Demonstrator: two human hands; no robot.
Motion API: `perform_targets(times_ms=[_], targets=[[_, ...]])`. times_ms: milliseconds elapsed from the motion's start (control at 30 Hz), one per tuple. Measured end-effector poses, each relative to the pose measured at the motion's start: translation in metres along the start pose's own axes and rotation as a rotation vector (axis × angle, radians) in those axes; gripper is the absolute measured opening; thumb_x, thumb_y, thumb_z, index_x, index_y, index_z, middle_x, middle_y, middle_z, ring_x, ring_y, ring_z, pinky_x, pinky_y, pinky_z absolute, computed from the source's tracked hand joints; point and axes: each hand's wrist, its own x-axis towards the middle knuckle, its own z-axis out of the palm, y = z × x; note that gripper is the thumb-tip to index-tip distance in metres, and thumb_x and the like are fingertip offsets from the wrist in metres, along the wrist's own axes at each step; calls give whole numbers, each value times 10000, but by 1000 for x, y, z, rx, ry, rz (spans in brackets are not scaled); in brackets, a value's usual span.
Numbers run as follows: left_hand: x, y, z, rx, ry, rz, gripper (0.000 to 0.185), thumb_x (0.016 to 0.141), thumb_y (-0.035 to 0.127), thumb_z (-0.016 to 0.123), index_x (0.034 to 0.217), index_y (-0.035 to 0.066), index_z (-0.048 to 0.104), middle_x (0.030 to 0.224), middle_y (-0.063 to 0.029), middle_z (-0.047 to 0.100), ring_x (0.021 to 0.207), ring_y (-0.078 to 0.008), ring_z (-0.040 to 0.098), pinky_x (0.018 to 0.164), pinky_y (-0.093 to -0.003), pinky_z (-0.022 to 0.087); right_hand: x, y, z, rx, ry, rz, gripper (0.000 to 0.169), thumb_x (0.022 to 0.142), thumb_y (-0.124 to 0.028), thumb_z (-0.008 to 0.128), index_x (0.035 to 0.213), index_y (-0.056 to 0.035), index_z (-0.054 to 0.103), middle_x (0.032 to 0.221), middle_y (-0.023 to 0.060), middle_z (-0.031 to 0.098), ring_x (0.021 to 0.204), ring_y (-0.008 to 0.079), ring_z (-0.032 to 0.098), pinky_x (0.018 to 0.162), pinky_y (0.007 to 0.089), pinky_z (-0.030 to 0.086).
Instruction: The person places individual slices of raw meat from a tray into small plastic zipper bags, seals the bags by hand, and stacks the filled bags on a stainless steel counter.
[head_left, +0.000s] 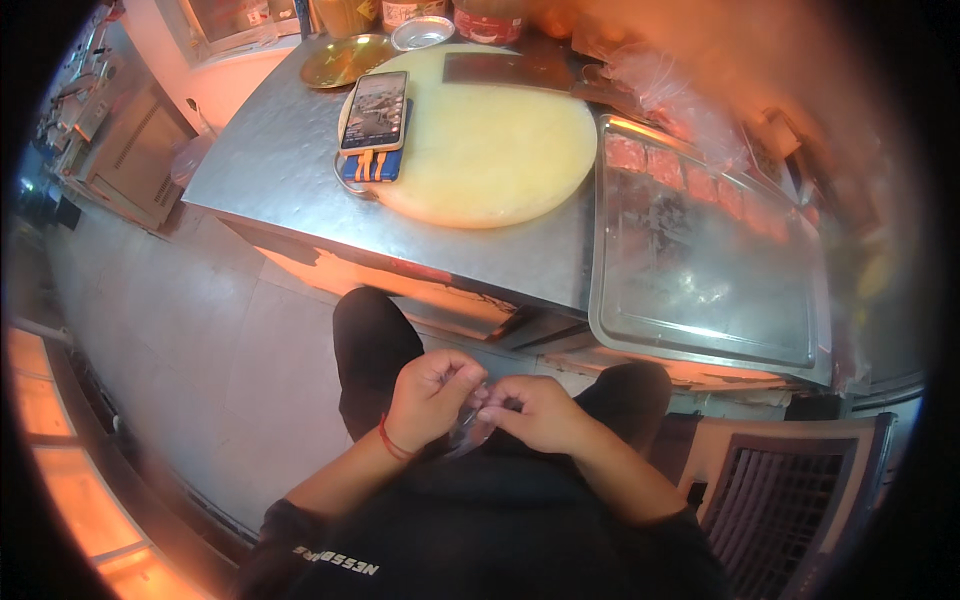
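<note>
My left hand (436, 397), with a red cord at the wrist, pinches one side of a clear plastic piece (471, 433) above my lap. My right hand (536, 411) grips the other side of it, thumb and forefinger together. The fingers nearly meet, so what lies between them is partly hidden; the plastic could be a thin bag or film. Beyond my knees stands a metal worktable (277, 150) with a round, pale-yellow cutting board (495, 157). On the board's left edge a smartphone (375, 112) rests on a blue power bank (386, 169) with orange cables.
A cleaver (506, 71) lies at the board's far edge. To the right, a metal tray (675, 300) holds several pieces of raw meat (664, 166) beside plastic bags (660, 90). A brass-coloured plate (345, 64) and a foil dish (422, 33) sit behind. A vented appliance (784, 480) stands at right.
</note>
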Motion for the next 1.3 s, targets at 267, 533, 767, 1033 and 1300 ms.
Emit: perform_targets(times_ms=[267, 533, 767, 1033, 1300], targets=[[3, 4, -35, -146, -73, -195, 83, 969, 18, 733, 1018, -23, 679, 914, -77, 728, 784, -128, 709, 715, -263, 587, -14, -18, -30, 84, 270, 12, 158, 947, -134, 775, 964, -1, 692, 785, 41, 697, 694, 84, 637, 632, 277, 525], [-2, 6, -50, -169, -111, -376, 135, 1021, 58, 660, 1099, -44, 700, 975, -114, 751, 817, -163, 730, 754, -287, 620, -17, -3, -34, 5, 345, -126, 134, 953, -105, 761, 985, 2, 686, 783, 24, 659, 686, 73, 598, 619, 253, 486], [-1, 10, -38, -132, -120, -399, 184, 1055, 107, 621, 1137, -34, 707, 1051, -128, 767, 833, -167, 740, 759, -294, 616, -21, -11, -33, -106, 367, -170, 140, 950, -106, 756, 986, 9, 684, 777, 45, 660, 664, 100, 598, 605, 271, 484], [3, 11, -28, -54, -24, -429, 160, 1057, 117, 626, 1038, 8, 740, 1003, -70, 769, 822, -99, 689, 719, -249, 558, -20, -37, -29, -982, 739, -503, 283, 819, -106, 830, 1067, -37, 715, 1038, 111, 709, 879, 315, 688, 714, 399, 550], [-8, -10, 12, -227, 45, -230, 127, 1051, 72, 637, 1032, -19, 722, 947, -43, 737, 864, -90, 662, 758, -248, 549, -14, -21, 19, -322, 381, -344, 383, 867, -129, 807, 1209, -14, 679, 1121, 175, 641, 901, 346, 669, 770, 408, 564]])
